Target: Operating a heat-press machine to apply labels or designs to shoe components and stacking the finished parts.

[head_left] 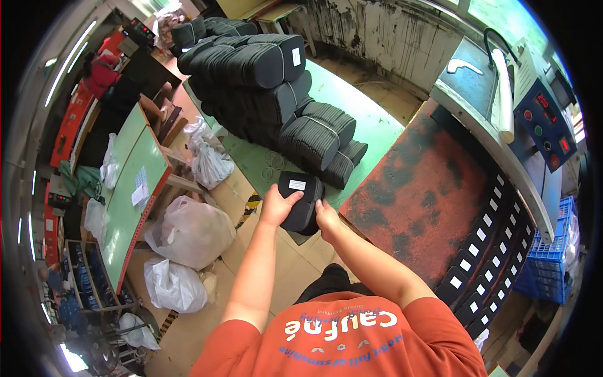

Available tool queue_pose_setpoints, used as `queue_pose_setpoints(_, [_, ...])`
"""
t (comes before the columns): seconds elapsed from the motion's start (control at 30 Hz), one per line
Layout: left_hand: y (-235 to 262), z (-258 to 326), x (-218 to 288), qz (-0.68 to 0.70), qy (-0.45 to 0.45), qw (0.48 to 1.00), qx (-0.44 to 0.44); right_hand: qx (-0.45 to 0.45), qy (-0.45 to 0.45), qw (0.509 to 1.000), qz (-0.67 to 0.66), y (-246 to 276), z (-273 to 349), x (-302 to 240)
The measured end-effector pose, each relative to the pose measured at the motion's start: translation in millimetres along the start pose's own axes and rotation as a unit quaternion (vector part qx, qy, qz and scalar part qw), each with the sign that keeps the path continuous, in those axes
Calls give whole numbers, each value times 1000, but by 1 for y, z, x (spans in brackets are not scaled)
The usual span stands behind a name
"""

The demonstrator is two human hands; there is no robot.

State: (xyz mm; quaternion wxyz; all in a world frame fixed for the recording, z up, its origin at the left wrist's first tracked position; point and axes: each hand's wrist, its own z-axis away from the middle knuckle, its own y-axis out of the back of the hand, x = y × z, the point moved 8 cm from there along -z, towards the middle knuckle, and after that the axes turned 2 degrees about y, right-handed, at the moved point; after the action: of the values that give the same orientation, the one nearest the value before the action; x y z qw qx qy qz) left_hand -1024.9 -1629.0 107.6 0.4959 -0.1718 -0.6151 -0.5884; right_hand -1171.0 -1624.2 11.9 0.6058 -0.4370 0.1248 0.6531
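Between my two hands is a thick stack of black rounded pads (300,213), with a white label on the top one. My left hand (278,205) grips its left side, the thumb lying across the top. On the right side, my right hand (325,217) is closed against the edge, its fingertips partly hidden. The stack is over the near edge of a green table (370,103). Beyond it on that table stand piled bundles of black pads (264,63), several tied with pale bands. A few thin loose bands (274,162) lie beside them.
To my right, a red, black-stained platen (408,195) carries rows of labelled black pads (483,251) beside a machine with a control panel (545,125). A blue crate (549,257) stands below. Plastic bags (191,232) and another green table (135,188) are left. Another person (107,78) is far left.
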Motion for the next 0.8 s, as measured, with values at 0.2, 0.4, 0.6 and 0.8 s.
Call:
queue_pose_setpoints(0.2, [3,12,17,193,18,980,37,-52,55,993,-95,-7,11,-20])
queue_pose_setpoints(0.4, [34,44,66,425,-13,905,-31,-63,149,987,22,-7,101,-103])
queue_pose_setpoints(0.6, [-64,66,163,229,-101,955,-158,-232,154,923,-266,39,137,-141])
queue_pose_setpoints(0.8, [-150,100,270,-26,-443,896,7,-91,240,870,-421,165,167,-150])
